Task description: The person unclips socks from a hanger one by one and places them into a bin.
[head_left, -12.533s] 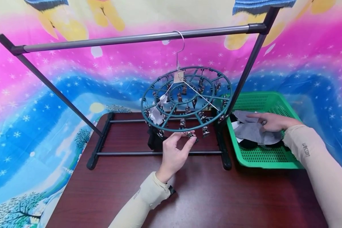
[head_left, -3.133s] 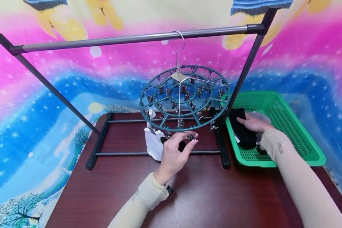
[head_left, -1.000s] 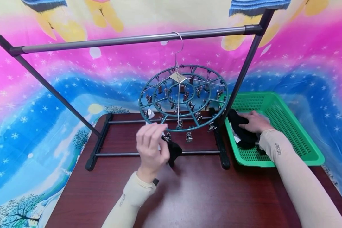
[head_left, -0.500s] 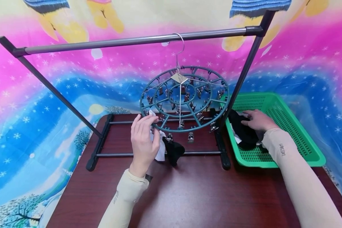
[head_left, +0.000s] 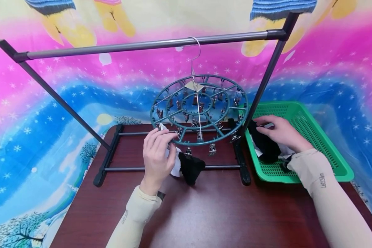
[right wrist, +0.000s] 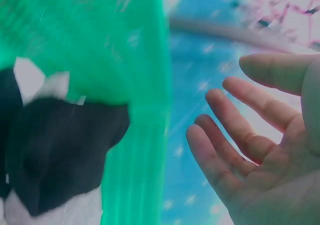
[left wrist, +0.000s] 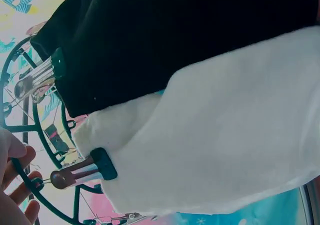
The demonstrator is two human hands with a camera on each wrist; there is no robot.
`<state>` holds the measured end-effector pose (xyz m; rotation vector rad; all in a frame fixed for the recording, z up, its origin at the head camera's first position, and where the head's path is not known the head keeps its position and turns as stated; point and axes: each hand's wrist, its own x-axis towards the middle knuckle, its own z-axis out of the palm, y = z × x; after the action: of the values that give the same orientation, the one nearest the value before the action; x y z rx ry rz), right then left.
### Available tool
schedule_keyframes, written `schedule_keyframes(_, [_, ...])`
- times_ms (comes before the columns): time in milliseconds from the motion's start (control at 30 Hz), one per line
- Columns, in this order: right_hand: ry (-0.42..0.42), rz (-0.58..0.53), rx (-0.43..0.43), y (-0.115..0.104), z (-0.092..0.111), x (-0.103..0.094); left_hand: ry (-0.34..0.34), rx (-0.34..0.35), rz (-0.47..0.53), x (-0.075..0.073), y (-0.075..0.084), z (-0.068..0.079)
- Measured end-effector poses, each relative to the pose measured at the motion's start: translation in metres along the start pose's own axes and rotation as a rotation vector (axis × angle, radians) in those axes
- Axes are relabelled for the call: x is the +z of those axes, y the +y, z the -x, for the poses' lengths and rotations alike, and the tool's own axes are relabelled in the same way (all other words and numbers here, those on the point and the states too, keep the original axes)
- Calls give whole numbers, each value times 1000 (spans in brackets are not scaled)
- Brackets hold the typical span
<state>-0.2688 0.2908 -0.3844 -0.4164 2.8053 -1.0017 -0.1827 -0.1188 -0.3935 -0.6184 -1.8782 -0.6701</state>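
My left hand [head_left: 157, 155] pinches the near left rim of a round green clip hanger [head_left: 182, 140]; in the left wrist view the thumb and fingers lie on either side of the rim. Clipped beside it hang a white sock [left wrist: 230, 135] and a black sock [head_left: 191, 168], side by side. My right hand [head_left: 283, 132] is over the green basket [head_left: 331, 151] at the right, and the right wrist view shows its fingers spread with nothing in them. Below it, a black sock [head_left: 266, 146] lies on paler cloth in the basket.
The hanger hooks over the top bar [head_left: 111, 47] of a dark metal rack standing on a reddish-brown table [head_left: 210, 213]. Several bare metal clips [head_left: 212, 148] dangle from the rings. A printed cloth backdrop [head_left: 65, 82] rises behind the table.
My left hand has left a front clip and moved left to the hanger rim. The hanger has turned slightly, with the black sock shifting right. My right hand has lifted off the basket's socks.
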Motion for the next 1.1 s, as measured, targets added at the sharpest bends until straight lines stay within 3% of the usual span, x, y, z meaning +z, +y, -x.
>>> schedule_keyframes(200, [36,64,-113,-25,18,13,3,56,1,0,6,0])
schedule_keyframes(333, [22,30,-183,-31,25,24,1,100,8,2,11,-1])
schedule_keyframes(467, [-60,13,-267,-40,30,40,-6,126,28,4,15,-2])
schedule_keyframes(600, [-210,-19,-311,-51,32,59,-9,152,51,7,20,-5])
schedule_keyframes(733, [-359,-78,-332,-63,30,81,-16,183,62,11,24,-7])
schedule_keyframes(833, [-404,-89,-339,-71,28,95,-34,198,66,13,26,-8])
schedule_keyframes(1100, [-378,-109,-232,-82,22,120,-88,204,56,15,31,-10])
